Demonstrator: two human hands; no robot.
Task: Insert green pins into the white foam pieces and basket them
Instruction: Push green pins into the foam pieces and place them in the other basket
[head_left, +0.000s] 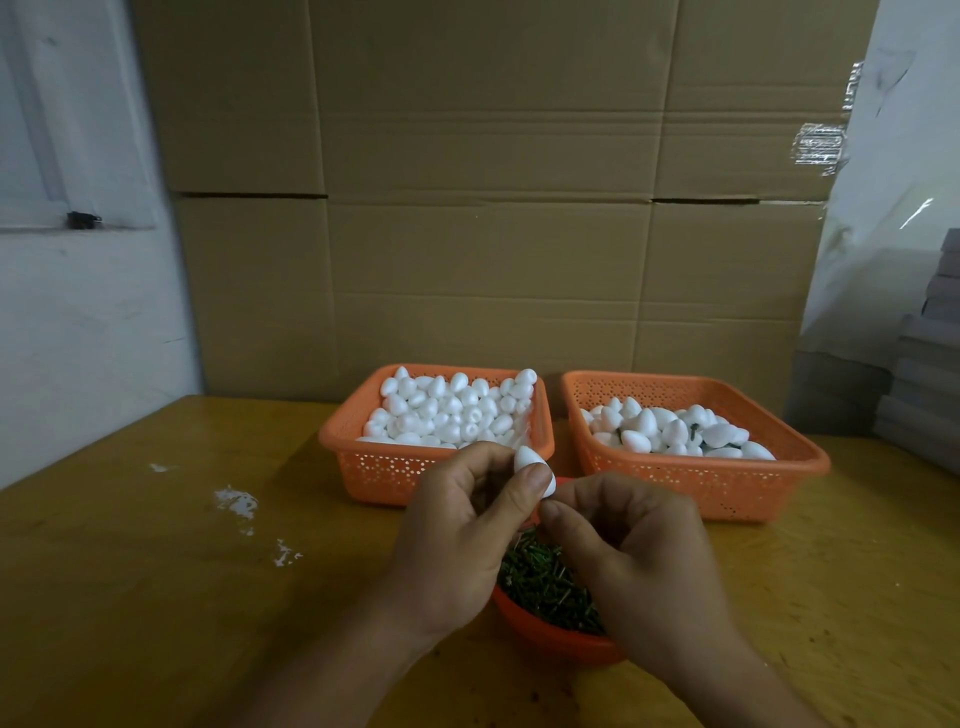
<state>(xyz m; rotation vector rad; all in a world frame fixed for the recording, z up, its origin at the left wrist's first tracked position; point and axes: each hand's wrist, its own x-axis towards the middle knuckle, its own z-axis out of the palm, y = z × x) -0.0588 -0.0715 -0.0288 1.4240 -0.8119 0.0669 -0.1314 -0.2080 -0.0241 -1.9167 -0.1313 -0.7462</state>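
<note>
Both hands meet over the bowl, and the left grip pinches one foam piece.

Left hand (457, 525) holds a white foam piece (532, 470) between curled thumb and fingers; the right hand (634, 551) has its fingers curled with the tips at the piece's lower end, but whether a pin is held I cannot tell. Under the hands an orange bowl (550, 636) holds green pins (540, 577). Behind, on the wooden surface (156, 597), the left basket (363, 467) holds plain pieces, and the right basket (727, 488) holds pieces with green bits among them.
</note>
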